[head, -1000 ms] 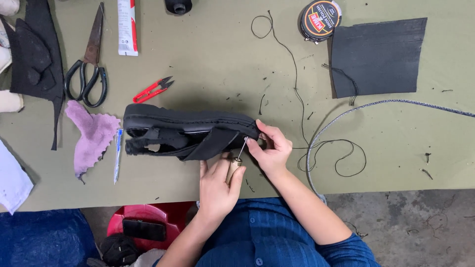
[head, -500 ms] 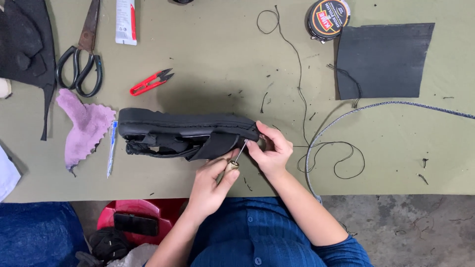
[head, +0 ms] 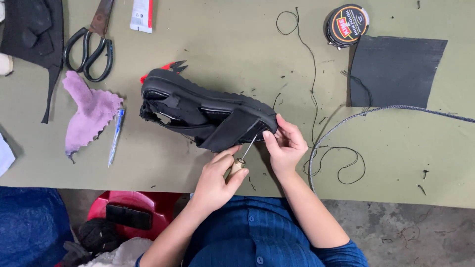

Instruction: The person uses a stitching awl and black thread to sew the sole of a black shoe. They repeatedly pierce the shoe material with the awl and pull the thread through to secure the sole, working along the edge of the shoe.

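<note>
A black sandal (head: 198, 106) lies tilted on the olive table (head: 222, 44), sole side up, its far end lifted over red snips (head: 170, 66). My left hand (head: 217, 180) grips a wooden-handled awl (head: 239, 164) whose metal needle points up into the sandal's black strap near the sole edge. My right hand (head: 284, 146) pinches the sandal's near end at the sole rim, just right of the needle. Black thread (head: 331, 158) loops on the table beside my right hand.
Scissors (head: 91, 47), a purple cloth scrap (head: 89, 111), a blue pen (head: 116, 136) and black material (head: 34, 29) lie at the left. A round polish tin (head: 347, 25), a dark sheet (head: 393, 71) and a grey cord (head: 376, 111) lie at the right. A red stool (head: 133, 210) stands below the table edge.
The sandal has swung so its far end sits higher and over the red snips. My left hand has pushed the awl's needle up against the strap; my right hand keeps its hold.
</note>
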